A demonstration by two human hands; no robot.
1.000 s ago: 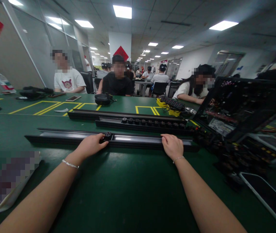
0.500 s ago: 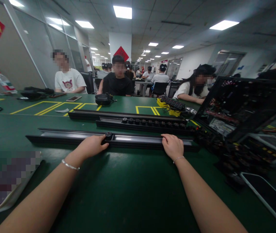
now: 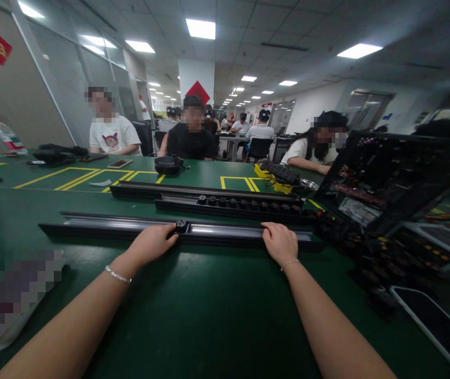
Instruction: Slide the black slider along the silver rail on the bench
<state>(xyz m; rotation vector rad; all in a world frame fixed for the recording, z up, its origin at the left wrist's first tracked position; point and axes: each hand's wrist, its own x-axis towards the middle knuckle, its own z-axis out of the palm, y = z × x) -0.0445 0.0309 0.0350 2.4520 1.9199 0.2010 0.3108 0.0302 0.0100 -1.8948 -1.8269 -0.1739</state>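
Observation:
A long black track rail (image 3: pixel 225 230) with a shiny inner channel lies crosswise on the green table in front of me. In its channel, near the middle, sits a small black socket module (image 3: pixel 181 226) with a round face. My left hand (image 3: pixel 154 243) is closed at the module's left side, thumb and fingers against it. Over the rail's right part, my right hand (image 3: pixel 280 242) curls its fingers across the channel and grips the rail; its thumb is hidden. Behind this rail is a second rail (image 3: pixel 177 205) carrying a row of several similar modules (image 3: pixel 243 203).
Another black rail (image 3: pixel 149 189) lies farther back. On the right are an open black case (image 3: pixel 391 173), a heap of black parts (image 3: pixel 379 268) and a phone (image 3: pixel 438 321). A pixelated sheet (image 3: pixel 19 300) lies front left. People sit across the table (image 3: pixel 193 310).
My left hand and the socket module have shifted slightly to the right along the rail. My right hand stays on the rail. The camera view has tilted up a little.

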